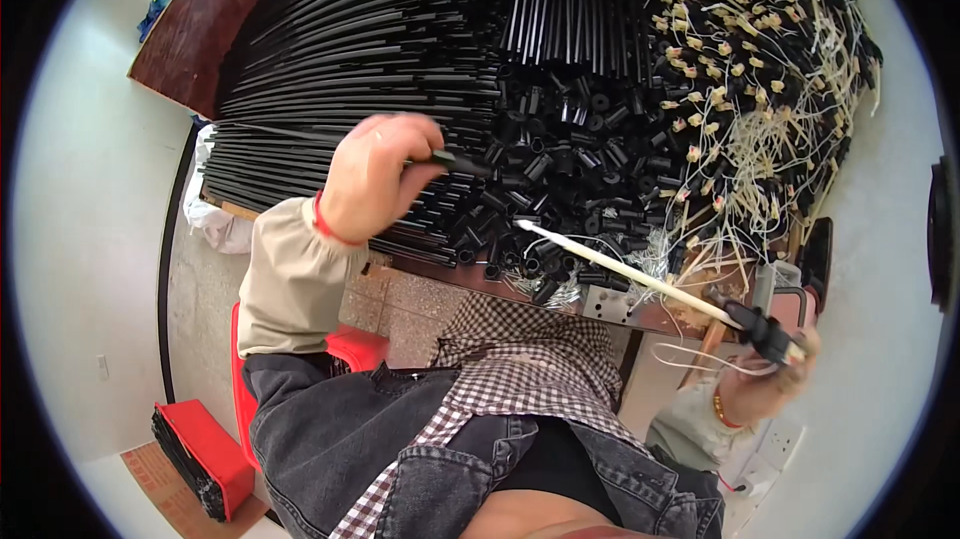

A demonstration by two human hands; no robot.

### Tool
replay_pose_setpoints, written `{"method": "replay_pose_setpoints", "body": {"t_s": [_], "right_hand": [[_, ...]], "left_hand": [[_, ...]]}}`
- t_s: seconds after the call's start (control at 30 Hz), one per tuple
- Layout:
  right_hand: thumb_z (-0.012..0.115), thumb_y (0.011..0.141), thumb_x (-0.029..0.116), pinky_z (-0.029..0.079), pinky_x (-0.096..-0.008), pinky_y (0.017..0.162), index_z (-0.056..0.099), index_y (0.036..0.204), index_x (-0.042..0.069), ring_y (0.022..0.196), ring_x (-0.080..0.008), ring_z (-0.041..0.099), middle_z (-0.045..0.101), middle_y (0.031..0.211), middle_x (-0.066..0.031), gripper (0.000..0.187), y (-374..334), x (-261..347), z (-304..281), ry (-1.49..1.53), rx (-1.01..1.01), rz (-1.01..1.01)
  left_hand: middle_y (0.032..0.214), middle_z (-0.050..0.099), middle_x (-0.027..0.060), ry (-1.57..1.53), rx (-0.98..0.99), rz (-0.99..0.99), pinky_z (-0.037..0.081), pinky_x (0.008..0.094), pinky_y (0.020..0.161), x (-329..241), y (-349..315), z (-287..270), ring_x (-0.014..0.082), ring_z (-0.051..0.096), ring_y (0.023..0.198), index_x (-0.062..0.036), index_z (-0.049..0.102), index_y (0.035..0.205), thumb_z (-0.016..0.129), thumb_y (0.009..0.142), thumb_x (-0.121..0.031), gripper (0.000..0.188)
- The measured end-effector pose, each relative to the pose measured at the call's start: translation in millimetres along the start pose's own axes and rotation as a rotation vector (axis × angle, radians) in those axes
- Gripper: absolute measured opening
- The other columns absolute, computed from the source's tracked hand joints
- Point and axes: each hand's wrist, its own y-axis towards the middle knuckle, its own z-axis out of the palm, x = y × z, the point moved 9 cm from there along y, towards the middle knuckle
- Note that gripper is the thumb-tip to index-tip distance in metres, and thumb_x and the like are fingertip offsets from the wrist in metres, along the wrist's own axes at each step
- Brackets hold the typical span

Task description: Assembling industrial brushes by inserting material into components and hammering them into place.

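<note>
My left hand (378,177), with a red band at its wrist, is over the black tubes, thumb and fingers pinched on a slim black tube (458,163). Whether that tube runs on behind the hand is hard to tell. At the right edge of the table, my right hand (768,387) is closed round a black lamp socket (764,331) with a pale end. A long cream-white rod (630,273) or bundle of wire slants up and left from the socket, its tip above the small black parts. A loose white wire (690,354) loops below it.
Long black tubes (330,69) lie stacked at left, with more black tubes (570,9) at the back. Small black sleeves (560,139) are heaped mid-table. Wired sockets (750,69) pile at right. A metal plate (608,305) sits on the front edge. A red stool (355,344) stands below.
</note>
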Motion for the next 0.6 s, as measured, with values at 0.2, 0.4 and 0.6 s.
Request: {"method": "replay_pose_setpoints", "body": {"t_s": [0.2, 0.4, 0.6], "right_hand": [[0.060, 0.088, 0.043, 0.040, -0.0209, 0.044, 0.046, 0.098, 0.003, 0.053, -0.0076, 0.044, 0.047, 0.079, -0.0041, 0.043, -7, 14, -16, 0.121, 0.136, -0.088], [0.061, 0.087, 0.037, 0.040, -0.0216, 0.043, 0.046, 0.099, 0.003, 0.052, -0.0085, 0.045, 0.048, 0.075, -0.0039, 0.039, -4, 30, -40, 0.114, 0.018, -0.107], [0.052, 0.091, 0.038, 0.041, -0.0214, 0.057, 0.046, 0.103, 0.004, 0.063, -0.0105, 0.050, 0.051, 0.079, -0.0044, 0.036, -12, 24, -20, 0.291, 0.392, -0.009]], "left_hand": [[0.079, 0.058, 0.0021, -0.040, 0.093, 0.028, 0.046, 0.0296, 0.062, -53, 20, 12, 0.0182, 0.051, 0.061, -0.0033, 0.060, 0.098, 0.073, 0.064, -0.006, 0.037], [0.074, 0.057, 0.0046, -0.026, 0.170, 0.149, 0.043, 0.0291, 0.056, -52, 24, 24, 0.0175, 0.048, 0.059, 0.0003, 0.063, 0.099, 0.070, 0.067, -0.006, 0.034], [0.069, 0.052, -0.0002, -0.059, 0.283, 0.205, 0.038, 0.0250, 0.043, -81, 29, 29, 0.0105, 0.045, 0.050, -0.0076, 0.064, 0.109, 0.071, 0.069, -0.010, 0.040]]}}
